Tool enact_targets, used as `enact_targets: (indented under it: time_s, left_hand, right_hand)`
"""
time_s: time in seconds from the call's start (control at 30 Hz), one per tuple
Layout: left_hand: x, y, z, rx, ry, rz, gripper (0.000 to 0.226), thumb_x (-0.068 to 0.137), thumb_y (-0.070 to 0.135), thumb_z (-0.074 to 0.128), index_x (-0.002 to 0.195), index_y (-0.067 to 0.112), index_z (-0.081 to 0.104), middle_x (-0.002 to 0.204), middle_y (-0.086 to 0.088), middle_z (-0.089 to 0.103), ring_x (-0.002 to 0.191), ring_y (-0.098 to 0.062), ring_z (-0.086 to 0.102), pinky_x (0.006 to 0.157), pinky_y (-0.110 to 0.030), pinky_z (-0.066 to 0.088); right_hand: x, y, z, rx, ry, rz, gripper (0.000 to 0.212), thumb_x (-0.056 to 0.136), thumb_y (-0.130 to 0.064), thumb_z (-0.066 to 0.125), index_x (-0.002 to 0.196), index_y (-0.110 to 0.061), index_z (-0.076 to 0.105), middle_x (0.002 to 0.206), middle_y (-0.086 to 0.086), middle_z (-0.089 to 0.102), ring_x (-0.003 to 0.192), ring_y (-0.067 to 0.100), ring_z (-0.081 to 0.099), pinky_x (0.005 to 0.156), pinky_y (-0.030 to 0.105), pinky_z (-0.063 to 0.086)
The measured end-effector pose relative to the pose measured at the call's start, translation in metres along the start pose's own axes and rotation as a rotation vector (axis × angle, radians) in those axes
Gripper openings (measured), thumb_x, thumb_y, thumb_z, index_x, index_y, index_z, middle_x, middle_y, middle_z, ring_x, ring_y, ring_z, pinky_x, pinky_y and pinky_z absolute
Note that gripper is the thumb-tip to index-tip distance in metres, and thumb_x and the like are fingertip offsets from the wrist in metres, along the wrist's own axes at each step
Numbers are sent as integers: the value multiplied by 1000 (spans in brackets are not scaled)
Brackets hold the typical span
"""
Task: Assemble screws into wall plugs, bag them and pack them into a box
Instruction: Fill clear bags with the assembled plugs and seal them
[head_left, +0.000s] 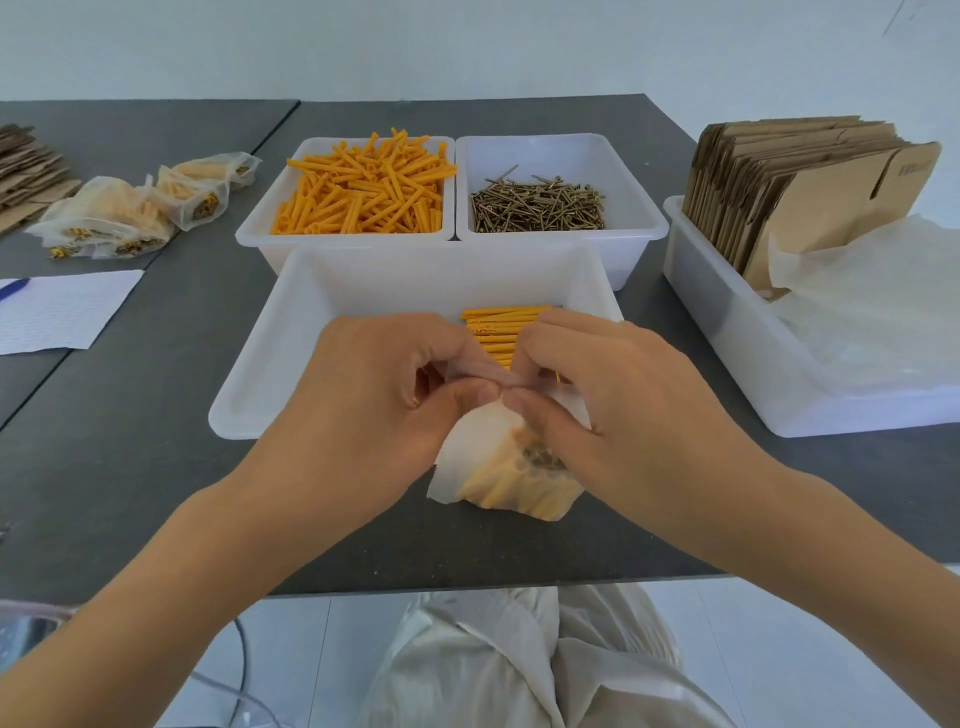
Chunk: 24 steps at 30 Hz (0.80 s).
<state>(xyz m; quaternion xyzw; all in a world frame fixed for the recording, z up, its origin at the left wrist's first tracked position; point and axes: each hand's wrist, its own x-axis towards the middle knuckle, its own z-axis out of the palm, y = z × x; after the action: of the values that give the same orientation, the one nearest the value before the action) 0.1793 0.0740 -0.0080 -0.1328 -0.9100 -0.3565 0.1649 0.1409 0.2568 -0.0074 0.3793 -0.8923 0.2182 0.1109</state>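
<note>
A translucent bag (511, 480) filled with orange wall plugs and screws hangs at the near rim of a white tray (311, 291). My left hand (379, 395) and my right hand (587, 400) both pinch the bag's top edge between thumb and fingers, close together. Behind my hands, a row of assembled orange plugs (498, 332) lies in the tray. Farther back stand a tray of loose orange wall plugs (363, 192) and a tray of brass screws (537, 205).
Several filled bags (140, 208) lie at the left, near a white sheet (62, 312) with a blue pen. At the right, a white bin (727, 322) holds flat cardboard boxes (810, 192) and empty bags (872, 306). More cardboard lies far left.
</note>
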Motion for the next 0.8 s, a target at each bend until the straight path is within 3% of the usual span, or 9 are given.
enact_targets:
  time_s: [0.13, 0.27, 0.47, 0.57, 0.63, 0.7, 0.8]
  left_hand:
    - [-6, 0, -4, 47, 51, -4, 23, 82, 16, 76, 77, 37, 68, 78, 22, 66, 75, 4, 59, 70, -11, 45]
    - [-7, 2, -9, 19, 56, -37, 26, 82, 20, 73, 74, 43, 63, 82, 22, 67, 78, 1, 60, 70, -7, 44]
    - [-4, 4, -8, -39, 28, -83, 22, 81, 28, 71, 68, 44, 63, 78, 24, 68, 78, -2, 63, 70, -9, 45]
    - [-4, 3, -16, -130, -18, -70, 16, 82, 39, 73, 67, 40, 68, 77, 22, 70, 77, -2, 66, 71, -8, 46]
    - [3, -3, -22, -267, -98, -83, 7, 83, 34, 73, 75, 34, 74, 78, 12, 72, 76, -7, 68, 71, -13, 50]
    - [14, -14, -28, -513, -187, -148, 9, 83, 26, 74, 75, 26, 75, 74, 6, 71, 73, -8, 67, 68, -15, 51]
    - [27, -26, -31, -855, -357, -184, 13, 88, 26, 67, 81, 19, 75, 79, 2, 68, 76, -11, 66, 72, -21, 53]
  right_hand:
    - [-11, 7, -4, -59, -3, 1, 11, 89, -36, 49, 82, -27, 50, 83, -15, 56, 72, 8, 50, 56, 24, 42]
    - [-23, 18, -13, -59, -59, 48, 11, 87, -42, 48, 83, -32, 43, 82, -19, 51, 70, 5, 48, 54, 13, 32]
    - [-30, 24, -23, -124, -172, 135, 24, 79, -57, 21, 75, -38, 33, 78, -24, 41, 69, -2, 44, 55, 11, 29]
    - [-31, 23, -26, -149, -85, 65, 26, 94, -54, 32, 76, -35, 30, 72, -22, 34, 59, -6, 35, 52, 10, 24]
    - [-31, 25, -31, -150, -23, -48, 24, 97, -47, 35, 77, -37, 28, 68, -24, 29, 57, -8, 32, 50, 10, 25]
    - [-26, 29, -40, 84, -94, -54, 33, 96, -52, 36, 66, -39, 33, 60, -20, 33, 54, -1, 36, 51, 13, 31]
    - [-11, 27, -54, 760, -313, 18, 43, 96, -49, 48, 59, -28, 55, 56, -7, 41, 53, 7, 39, 57, 16, 36]
